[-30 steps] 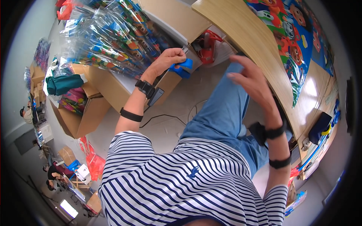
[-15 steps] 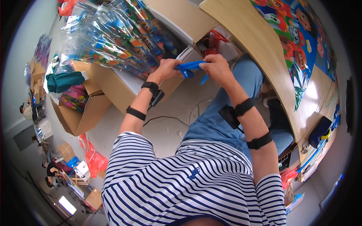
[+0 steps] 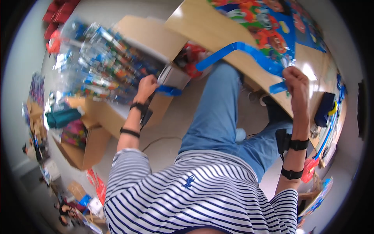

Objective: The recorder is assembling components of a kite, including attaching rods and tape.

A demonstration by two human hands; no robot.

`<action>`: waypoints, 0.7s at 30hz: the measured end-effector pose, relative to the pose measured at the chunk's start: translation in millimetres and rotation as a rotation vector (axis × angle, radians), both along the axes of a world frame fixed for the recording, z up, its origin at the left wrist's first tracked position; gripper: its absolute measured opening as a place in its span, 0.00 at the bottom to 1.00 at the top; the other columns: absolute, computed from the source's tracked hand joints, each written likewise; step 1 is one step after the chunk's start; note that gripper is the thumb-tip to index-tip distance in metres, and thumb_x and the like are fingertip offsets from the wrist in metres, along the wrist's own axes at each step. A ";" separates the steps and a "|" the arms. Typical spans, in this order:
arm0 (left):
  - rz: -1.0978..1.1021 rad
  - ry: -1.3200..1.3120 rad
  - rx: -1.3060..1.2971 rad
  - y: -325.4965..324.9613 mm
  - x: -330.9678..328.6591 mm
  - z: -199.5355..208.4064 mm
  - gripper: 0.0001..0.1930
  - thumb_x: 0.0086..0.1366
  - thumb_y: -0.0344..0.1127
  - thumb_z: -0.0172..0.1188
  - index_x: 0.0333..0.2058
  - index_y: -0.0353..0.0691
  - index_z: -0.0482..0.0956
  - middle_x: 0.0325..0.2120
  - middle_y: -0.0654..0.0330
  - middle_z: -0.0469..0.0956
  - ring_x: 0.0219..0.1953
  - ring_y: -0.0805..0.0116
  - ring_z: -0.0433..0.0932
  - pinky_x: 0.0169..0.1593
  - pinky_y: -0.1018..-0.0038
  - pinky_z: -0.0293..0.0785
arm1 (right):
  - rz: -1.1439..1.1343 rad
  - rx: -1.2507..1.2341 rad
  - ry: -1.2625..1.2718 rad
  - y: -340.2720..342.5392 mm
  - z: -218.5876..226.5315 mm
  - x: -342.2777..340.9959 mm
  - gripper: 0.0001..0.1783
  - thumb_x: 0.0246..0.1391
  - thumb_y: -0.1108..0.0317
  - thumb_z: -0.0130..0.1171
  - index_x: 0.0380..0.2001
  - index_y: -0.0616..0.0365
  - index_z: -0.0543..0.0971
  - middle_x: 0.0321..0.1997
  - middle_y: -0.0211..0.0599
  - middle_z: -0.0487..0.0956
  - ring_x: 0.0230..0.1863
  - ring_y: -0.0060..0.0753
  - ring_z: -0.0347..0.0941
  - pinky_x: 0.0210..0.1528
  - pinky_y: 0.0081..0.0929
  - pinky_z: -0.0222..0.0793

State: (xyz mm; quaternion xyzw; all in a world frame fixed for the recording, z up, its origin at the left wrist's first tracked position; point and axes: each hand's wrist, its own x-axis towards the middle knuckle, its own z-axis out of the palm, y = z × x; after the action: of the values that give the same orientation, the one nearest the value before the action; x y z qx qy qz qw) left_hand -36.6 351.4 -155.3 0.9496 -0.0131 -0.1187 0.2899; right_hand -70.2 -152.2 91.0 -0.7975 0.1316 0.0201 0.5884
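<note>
My left hand (image 3: 147,88) is closed on a short, bunched piece of blue plastic strip (image 3: 169,91), beside the large cardboard box. Well apart from it, my right hand (image 3: 296,80) is raised over the table with its fingers closed on a long blue strip (image 3: 218,55). That strip arches through the air to the left, and a shorter end hangs below the fist. No blue material joins the two hands. Clear-wrapped, colourful printed packages (image 3: 103,58), smeared by motion, stand in the box next to my left hand.
The wooden table (image 3: 183,17) has colourful printed sheets (image 3: 269,31) on it and a dark blue pouch (image 3: 325,109) nearer me. The open cardboard box (image 3: 150,37) stands left of the table. A smaller box (image 3: 87,146) and a dark green cloth (image 3: 64,117) are further left.
My hands were close together with the blue strip between them. Now they are far apart, the right one out over the table with the long strip, the left one with a short piece.
</note>
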 end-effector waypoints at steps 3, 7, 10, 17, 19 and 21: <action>0.043 -0.121 -0.170 -44.5 5.3 41.9 0.14 0.49 0.26 0.69 0.36 0.35 0.81 0.31 0.56 0.82 0.35 0.65 0.80 0.43 0.70 0.76 | 0.113 0.010 0.035 4.7 -14.7 -25.1 0.05 0.53 0.67 0.62 0.28 0.55 0.82 0.23 0.19 0.74 0.24 0.11 0.63 0.26 0.16 0.56; -0.316 0.027 -0.677 -149.9 14.5 158.4 0.21 0.52 0.25 0.69 0.47 0.35 0.79 0.37 0.63 0.80 0.43 0.72 0.78 0.51 0.74 0.73 | 0.487 -0.065 -0.033 44.3 -3.6 -36.0 0.06 0.50 0.72 0.63 0.30 0.65 0.80 0.21 0.38 0.76 0.25 0.26 0.71 0.30 0.27 0.67; -0.750 0.092 -0.847 -225.4 1.1 214.2 0.15 0.57 0.24 0.66 0.44 0.36 0.79 0.36 0.65 0.79 0.42 0.75 0.77 0.50 0.77 0.73 | 0.550 -0.095 -0.015 49.9 26.9 -39.6 0.07 0.50 0.72 0.64 0.31 0.64 0.80 0.21 0.37 0.76 0.25 0.26 0.71 0.30 0.28 0.67; -0.558 0.467 -1.041 -304.5 -3.3 236.9 0.04 0.64 0.27 0.63 0.37 0.38 0.79 0.29 0.68 0.78 0.33 0.82 0.77 0.38 0.83 0.73 | 0.124 0.092 -0.268 -25.6 33.1 -62.9 0.18 0.52 0.70 0.66 0.46 0.62 0.79 0.33 0.34 0.78 0.31 0.23 0.76 0.33 0.24 0.70; -0.468 0.467 -1.070 -326.6 0.5 249.5 0.03 0.64 0.28 0.63 0.36 0.37 0.79 0.29 0.68 0.78 0.32 0.82 0.76 0.37 0.83 0.72 | -0.118 0.333 -0.384 -42.1 21.9 -73.9 0.24 0.52 0.70 0.66 0.53 0.62 0.77 0.39 0.33 0.79 0.34 0.23 0.76 0.36 0.24 0.71; -0.366 0.460 -1.172 -349.3 2.9 261.4 0.05 0.66 0.31 0.62 0.36 0.36 0.79 0.29 0.66 0.79 0.31 0.80 0.77 0.36 0.81 0.74 | -0.354 0.320 -0.406 -52.7 8.2 -84.3 0.33 0.53 0.71 0.66 0.62 0.63 0.69 0.49 0.34 0.75 0.39 0.25 0.76 0.41 0.25 0.73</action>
State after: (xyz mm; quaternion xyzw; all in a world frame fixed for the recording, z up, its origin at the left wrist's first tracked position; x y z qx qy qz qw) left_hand -33.7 2.1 106.2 0.5673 -0.1747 -0.3394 0.7297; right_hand -154.5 -204.9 99.2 -0.6472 0.1433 -0.2220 0.7151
